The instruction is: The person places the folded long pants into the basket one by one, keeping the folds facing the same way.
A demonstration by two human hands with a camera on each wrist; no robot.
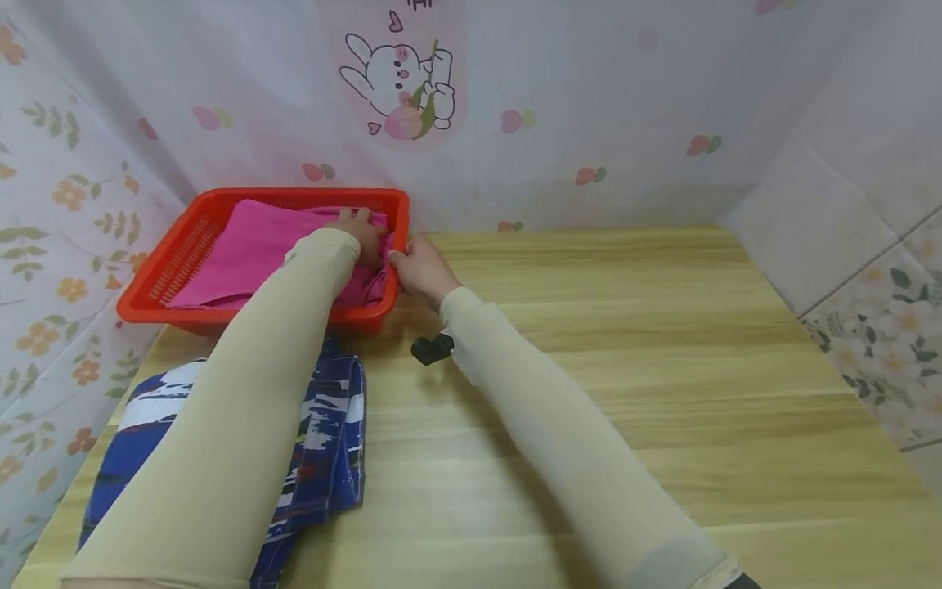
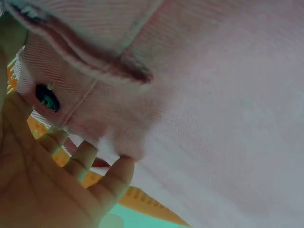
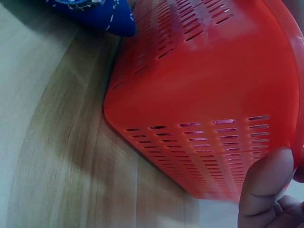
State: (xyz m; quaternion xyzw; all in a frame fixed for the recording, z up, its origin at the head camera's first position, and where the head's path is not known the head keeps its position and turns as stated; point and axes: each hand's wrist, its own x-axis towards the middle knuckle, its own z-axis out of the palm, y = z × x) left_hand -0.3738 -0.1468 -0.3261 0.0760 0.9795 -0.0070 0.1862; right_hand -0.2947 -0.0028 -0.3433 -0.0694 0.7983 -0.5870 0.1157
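Note:
A red plastic basket point(image 1: 294, 196) with slotted sides stands at the back left of the table. Inside lies a folded pink garment point(image 1: 253, 245); up close, its cloth point(image 2: 213, 128) bears a dark button and a stitched slit. My left hand point(image 1: 362, 235) reaches into the basket's right end, loosely bent fingertips point(image 2: 121, 173) against the garment. With my right hand point(image 1: 423, 268) I grip the rim at the basket's right side, the thumb point(image 3: 268, 175) on the outer wall. Blue-and-white patterned cloth point(image 1: 327, 425) lies in front of the basket, partly hidden under my left forearm.
The wood-grain table point(image 1: 625, 368) extends to the right. Behind it hangs a curtain point(image 1: 559, 106) with a rabbit print, and a flowered cloth point(image 1: 66, 245) borders the left side. White tiles point(image 1: 832, 221) line the right. A black piece point(image 1: 432, 349) sticks out at my right cuff.

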